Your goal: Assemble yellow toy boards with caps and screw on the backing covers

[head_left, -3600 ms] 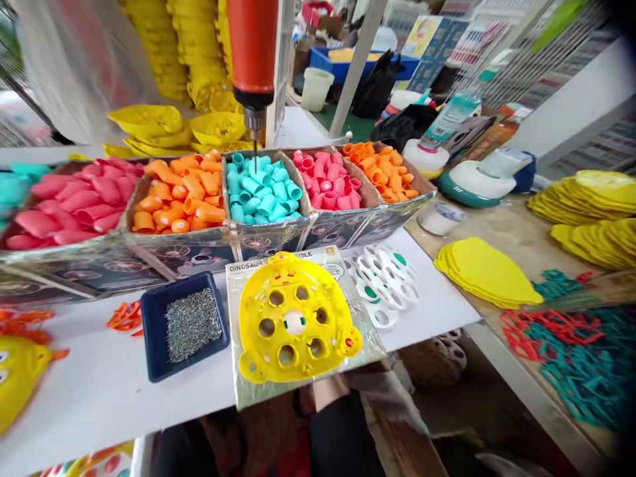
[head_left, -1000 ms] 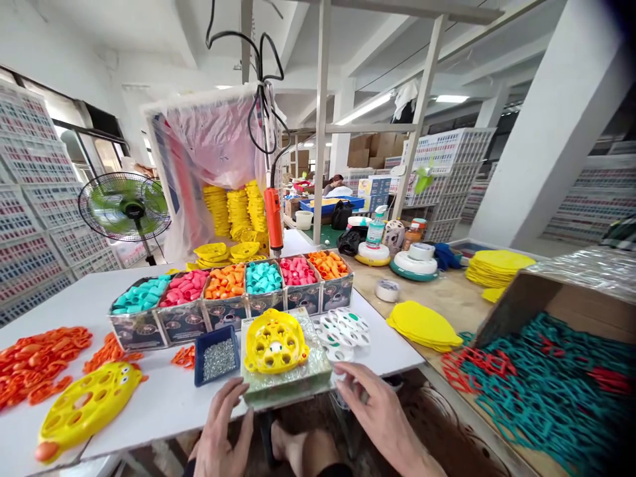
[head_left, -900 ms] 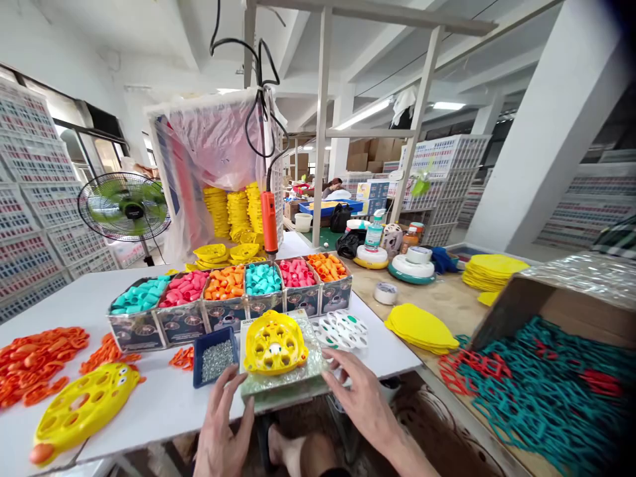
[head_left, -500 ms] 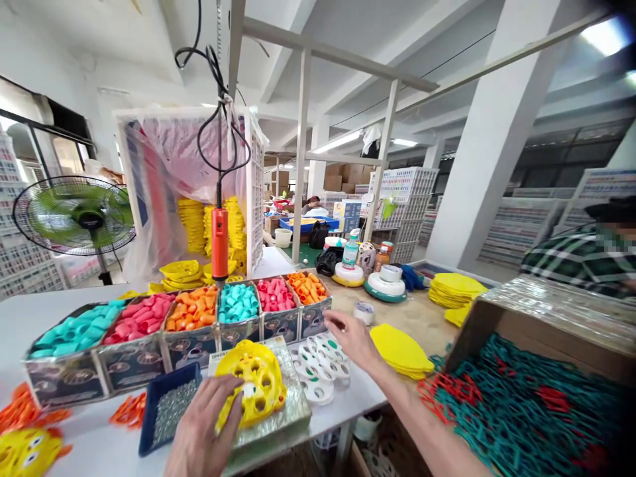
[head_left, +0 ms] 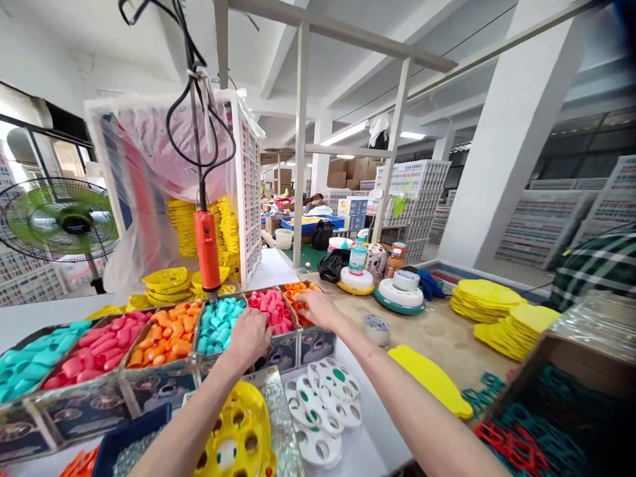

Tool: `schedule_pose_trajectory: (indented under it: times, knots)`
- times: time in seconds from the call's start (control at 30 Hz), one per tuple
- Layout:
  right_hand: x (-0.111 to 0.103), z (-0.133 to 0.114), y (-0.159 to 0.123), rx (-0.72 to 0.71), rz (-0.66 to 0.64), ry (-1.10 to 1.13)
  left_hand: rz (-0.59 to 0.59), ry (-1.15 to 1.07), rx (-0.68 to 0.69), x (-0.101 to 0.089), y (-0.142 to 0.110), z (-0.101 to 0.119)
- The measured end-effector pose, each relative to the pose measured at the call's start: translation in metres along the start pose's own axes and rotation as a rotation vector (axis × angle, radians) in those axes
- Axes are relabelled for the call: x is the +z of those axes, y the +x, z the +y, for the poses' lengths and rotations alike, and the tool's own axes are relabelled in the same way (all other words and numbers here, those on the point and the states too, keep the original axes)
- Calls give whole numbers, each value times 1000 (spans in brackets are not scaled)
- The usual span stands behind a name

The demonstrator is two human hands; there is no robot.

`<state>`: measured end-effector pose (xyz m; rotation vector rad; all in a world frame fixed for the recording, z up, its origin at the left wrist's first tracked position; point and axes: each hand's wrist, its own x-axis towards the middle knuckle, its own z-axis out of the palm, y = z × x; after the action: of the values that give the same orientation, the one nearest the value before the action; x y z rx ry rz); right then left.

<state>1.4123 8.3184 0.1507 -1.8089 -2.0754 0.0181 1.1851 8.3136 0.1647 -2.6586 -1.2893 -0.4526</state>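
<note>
My left hand [head_left: 252, 336] reaches over the box of pink plastic tubes [head_left: 275, 311], at its border with the turquoise tubes [head_left: 221, 324]. Its fingers bend downward and their tips are hidden. My right hand [head_left: 320, 308] is at the box of orange tubes [head_left: 294, 290], fingers apart and touching the pieces. Below my left forearm, a yellow plastic shell with round holes [head_left: 258, 414] lies on a plastic-wrapped block [head_left: 285, 430]. White discs with holes [head_left: 325, 404] are piled to its right.
An orange electric screwdriver [head_left: 207, 252] hangs on a cable above the boxes. A blue tray of screws [head_left: 116, 437] stands front left. Yellow sheets [head_left: 422, 377] and a carton [head_left: 586, 361] of green and red pieces are at right. A person in a checked shirt [head_left: 601, 265] is beyond.
My left hand has left the yellow shell and moved forward to the pink tubes. My right hand has gone forward and left into the orange tubes. The view has shifted.
</note>
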Motion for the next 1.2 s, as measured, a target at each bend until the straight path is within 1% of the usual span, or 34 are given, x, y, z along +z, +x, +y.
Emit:
schedule_pose_trajectory:
  times: [0.1,0.2,0.33,0.43,0.5,0.57,0.6,0.67,0.7,0.73,0.77,0.8,0.87,0.93,1.03,1.13,1.2]
  knots:
    - [5,-2,1,33,1,-36,-14,-28,-8,-1,0,-3]
    - [10,-11,-2,73,64,-46,0,-78,-14,-2,0,-3]
    - [6,-23,-10,106,202,-4,89,-166,-25,-4,-2,1]
    - [-5,-30,-20,138,328,74,175,-265,-30,-14,-15,7]
    - [-12,-37,-34,155,392,150,223,-358,-37,-25,-37,13]
    - [-15,-52,-55,136,412,226,246,-473,-38,-35,-70,20]
    - [-15,-63,-70,113,401,271,245,-537,-32,-39,-91,23]
    - [-9,-92,-103,64,333,400,244,-676,-43,-44,-136,26]
    - [-5,-109,-119,41,276,570,258,-840,-92,-44,-160,25]
    - [0,-127,-135,22,221,721,241,-975,-145,-44,-182,22]
    - [5,-145,-148,13,188,830,251,-1061,-203,-43,-202,18]
    - [9,-162,-160,11,178,914,262,-1108,-227,-41,-219,13]
    - [16,-192,-177,24,191,988,268,-1156,-277,-39,-246,2]
    - [20,-215,-188,28,205,1002,265,-1202,-315,-38,-262,-7]
    - [21,-241,-199,-20,206,960,223,-1252,-340,-40,-274,-16]
    - [21,-261,-210,-86,241,862,169,-1225,-303,-46,-282,-17]
    - [21,-271,-218,-136,275,806,170,-1226,-272,-49,-287,-15]
